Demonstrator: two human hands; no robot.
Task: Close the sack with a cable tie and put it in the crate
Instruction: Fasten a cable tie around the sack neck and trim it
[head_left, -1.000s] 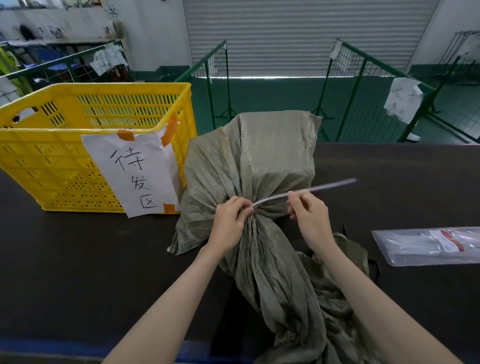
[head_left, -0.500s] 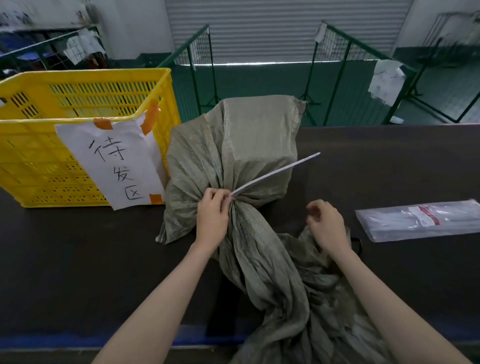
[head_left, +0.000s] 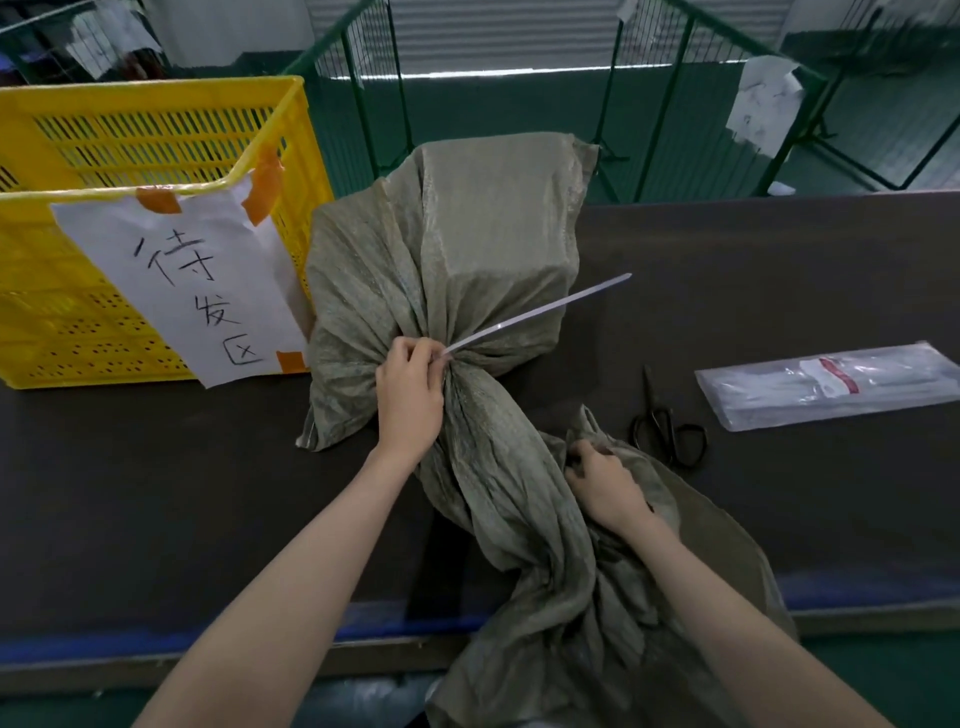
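The left hand pinches the cable tie at the sack's gathered neck. The right hand clutches the loose sack cloth. The sack lies on the desk, touching the yellow crate.

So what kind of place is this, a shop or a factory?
Most likely a warehouse or packing area, not a shop: a roller shutter door at the back, green mesh barriers, and a yellow crate with a taped handwritten sign beside the woven sack on the work table.
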